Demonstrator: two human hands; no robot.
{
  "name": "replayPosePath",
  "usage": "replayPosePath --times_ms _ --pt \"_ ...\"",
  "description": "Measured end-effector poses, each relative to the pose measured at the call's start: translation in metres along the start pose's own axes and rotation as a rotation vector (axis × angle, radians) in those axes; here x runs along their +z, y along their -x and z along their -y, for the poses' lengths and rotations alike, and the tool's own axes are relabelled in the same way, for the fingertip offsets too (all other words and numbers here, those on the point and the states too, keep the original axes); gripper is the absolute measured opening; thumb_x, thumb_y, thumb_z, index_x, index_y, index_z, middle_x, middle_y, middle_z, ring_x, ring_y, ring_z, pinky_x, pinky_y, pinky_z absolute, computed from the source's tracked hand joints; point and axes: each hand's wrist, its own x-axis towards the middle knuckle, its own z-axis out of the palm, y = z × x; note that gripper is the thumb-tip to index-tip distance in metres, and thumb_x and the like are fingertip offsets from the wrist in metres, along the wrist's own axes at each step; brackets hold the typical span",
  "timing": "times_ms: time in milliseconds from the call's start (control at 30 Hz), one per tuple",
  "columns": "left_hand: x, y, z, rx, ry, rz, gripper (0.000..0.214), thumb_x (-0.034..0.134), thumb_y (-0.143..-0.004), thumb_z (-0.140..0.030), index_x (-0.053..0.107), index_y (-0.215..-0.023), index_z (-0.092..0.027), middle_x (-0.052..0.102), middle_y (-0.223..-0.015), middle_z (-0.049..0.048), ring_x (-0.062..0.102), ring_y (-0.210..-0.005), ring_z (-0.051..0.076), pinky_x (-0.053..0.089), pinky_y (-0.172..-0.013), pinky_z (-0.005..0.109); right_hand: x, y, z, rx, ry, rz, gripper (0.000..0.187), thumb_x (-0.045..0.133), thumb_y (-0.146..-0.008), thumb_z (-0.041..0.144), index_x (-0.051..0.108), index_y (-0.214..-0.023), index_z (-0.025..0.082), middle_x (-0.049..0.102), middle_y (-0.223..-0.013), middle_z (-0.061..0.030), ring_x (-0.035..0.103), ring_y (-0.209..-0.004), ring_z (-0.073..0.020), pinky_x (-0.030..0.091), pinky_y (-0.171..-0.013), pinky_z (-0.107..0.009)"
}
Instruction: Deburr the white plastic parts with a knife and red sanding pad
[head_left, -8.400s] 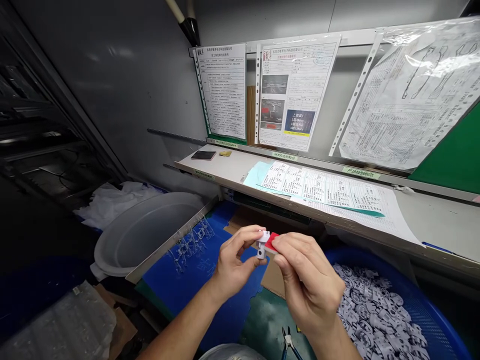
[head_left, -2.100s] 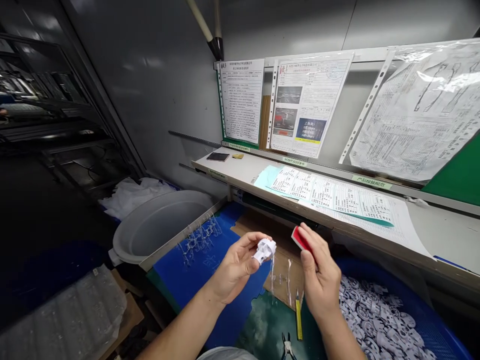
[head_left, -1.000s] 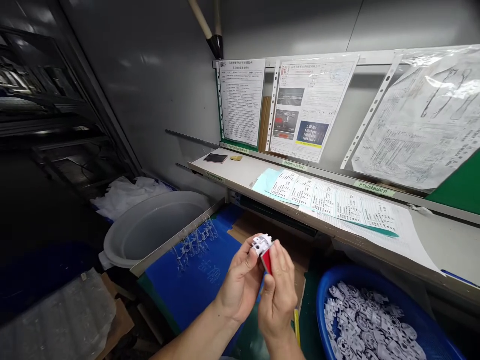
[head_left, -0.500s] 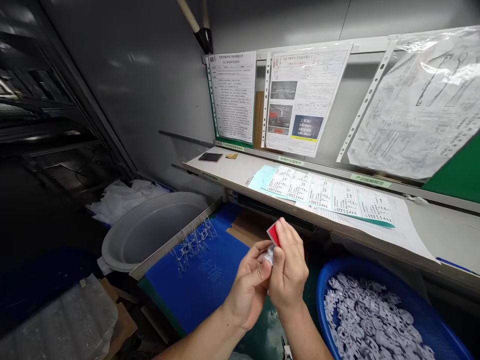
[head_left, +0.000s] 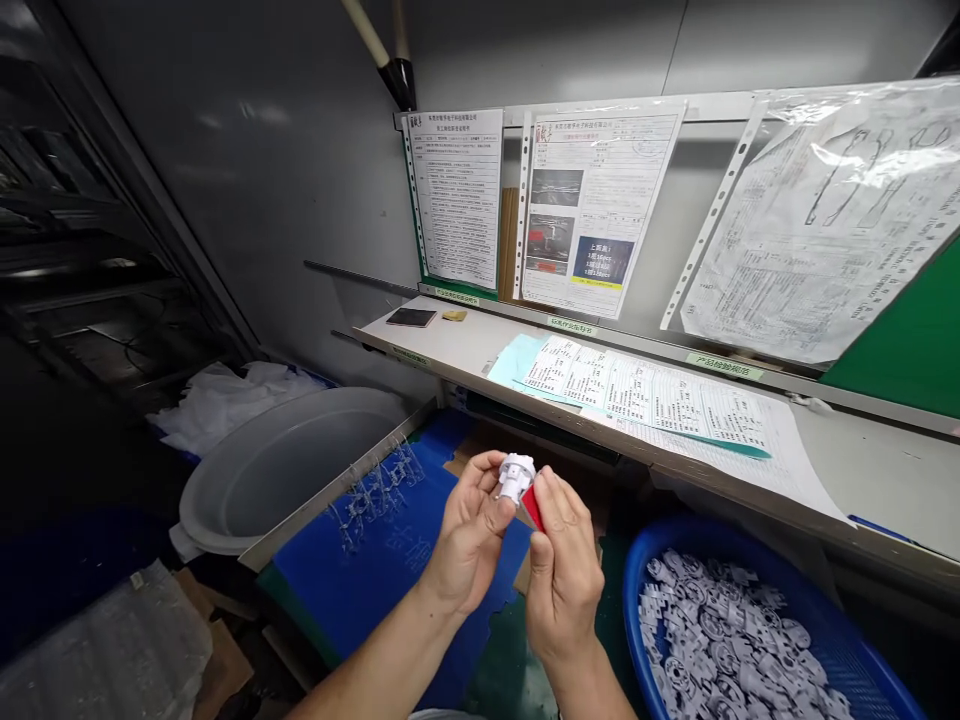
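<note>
Grey panel walls are closing in around a narrow shelf (head_left: 450,335), with printed work sheets (head_left: 589,205) hanging above it at 12 o'clock and paper forms (head_left: 645,390) lying across it. Low in the middle of the view, the left hand (head_left: 471,535) is holding a white plastic part (head_left: 516,477) up off the blue mat (head_left: 390,590), its fingers (head_left: 474,472) clamped around the part. The right hand (head_left: 562,585) is pinching a red block (head_left: 532,507) between its fingers (head_left: 556,500) and thumb, and the block is touching the part at about 4 o'clock from it. Both hands are working close together at that contact. Clear plastic runners (head_left: 379,495) are lying at 9 o'clock from the hands, with a grey tub (head_left: 196,520) beyond them. At 4 o'clock, a blue basket (head_left: 628,620) is sitting heaped with white plastic parts (head_left: 720,630).
</note>
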Motion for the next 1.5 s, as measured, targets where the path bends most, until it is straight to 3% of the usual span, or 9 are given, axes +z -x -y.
replayPosePath --times_ms 333,600,733,867,1067,1167,1333,1433,1500 --pt "0.003 0.012 0.002 -0.092 0.011 -0.006 0.042 0.083 -0.073 -0.029 0.069 -0.111 -0.020 0.068 -0.106 0.0064 0.062 -0.095 0.018 0.047 -0.087 0.025 0.005 -0.036 0.008 -0.059 -0.059 0.003 0.043 0.039 -0.101 0.021 0.048 -0.143 0.020 0.057 -0.140 -0.0118 0.049 -0.133 -0.0276 0.050 -0.104 -0.053" --pt "-0.009 0.001 -0.006 0.015 0.115 -0.140 0.044 0.081 -0.075 -0.037 0.069 -0.113 -0.020 0.068 -0.115 0.0070 0.062 -0.103 0.018 0.045 -0.099 0.029 0.009 0.024 0.002 0.075 -0.036 0.108 0.040 0.042 -0.100 0.022 0.053 -0.139 0.019 0.060 -0.136 -0.0128 0.055 -0.128 -0.0272 0.055 -0.097 -0.049" --pt "-0.008 0.001 0.004 0.016 0.156 -0.058 0.043 0.081 -0.076 -0.036 0.069 -0.114 -0.019 0.064 -0.122 0.0064 0.058 -0.110 0.018 0.040 -0.105 0.028 0.000 0.007 0.004 0.169 -0.107 -0.061 0.035 0.043 -0.099 0.019 0.063 -0.128 0.019 0.064 -0.127 -0.0132 0.059 -0.121 -0.0271 0.054 -0.096 -0.050" --pt "-0.004 0.001 0.006 -0.006 0.126 -0.012 0.047 0.083 -0.073 -0.037 0.068 -0.115 -0.021 0.063 -0.122 0.0072 0.058 -0.108 0.020 0.043 -0.099 0.029 0.002 -0.003 0.010 0.171 -0.174 0.007 0.029 0.046 -0.098 0.020 0.070 -0.116 0.021 0.070 -0.117 -0.0102 0.065 -0.110 -0.0236 0.057 -0.088 -0.042" --pt "-0.012 -0.001 0.005 0.087 -0.146 0.050 0.048 0.085 -0.070 -0.031 0.070 -0.114 -0.018 0.065 -0.120 0.0121 0.058 -0.109 0.025 0.044 -0.097 0.032 0.002 0.021 -0.012 0.587 -0.343 -0.028 0.032 0.047 -0.099 0.035 0.073 -0.104 0.017 0.075 -0.104 -0.0105 0.071 -0.097 -0.0232 0.059 -0.082 -0.036" --pt "-0.016 -0.002 0.003 0.189 -0.355 0.064 0.043 0.086 -0.067 -0.018 0.074 -0.109 -0.018 0.065 -0.118 0.0134 0.059 -0.111 0.029 0.047 -0.098 0.036 -0.012 0.013 -0.011 0.673 -0.528 -0.099 0.034 0.045 -0.100 0.037 0.071 -0.102 0.015 0.075 -0.099 -0.0109 0.073 -0.089 -0.0226 0.060 -0.080 -0.037" --pt "-0.018 0.002 -0.001 0.268 -0.551 0.024 0.041 0.082 -0.068 -0.011 0.075 -0.107 -0.020 0.065 -0.119 0.0130 0.058 -0.116 0.031 0.049 -0.099 0.039 -0.039 -0.012 0.013 0.315 -0.284 -0.233 0.028 0.044 -0.100 0.025 0.069 -0.111 0.018 0.070 -0.117 -0.0118 0.067 -0.107 -0.0271 0.055 -0.092 -0.049" --pt "-0.016 0.008 -0.005 0.280 -0.547 0.037 0.045 0.080 -0.071 -0.010 0.072 -0.114 -0.022 0.065 -0.121 0.0121 0.060 -0.114 0.031 0.051 -0.099 0.040 -0.042 -0.010 0.009 -0.030 0.000 0.000 0.032 0.056 -0.094 0.019 0.066 -0.125 0.021 0.068 -0.122 -0.0107 0.061 -0.115 -0.0279 0.053 -0.094 -0.049" --pt "-0.014 0.012 -0.008 0.320 -0.545 0.026 0.046 0.080 -0.071 -0.009 0.072 -0.114 -0.022 0.065 -0.121 0.0116 0.061 -0.113 0.030 0.052 -0.098 0.039 -0.039 -0.005 0.000 -0.069 0.128 0.110 0.032 0.060 -0.092 0.016 0.066 -0.123 0.022 0.071 -0.117 -0.0090 0.062 -0.110 -0.0256 0.055 -0.090 -0.046"
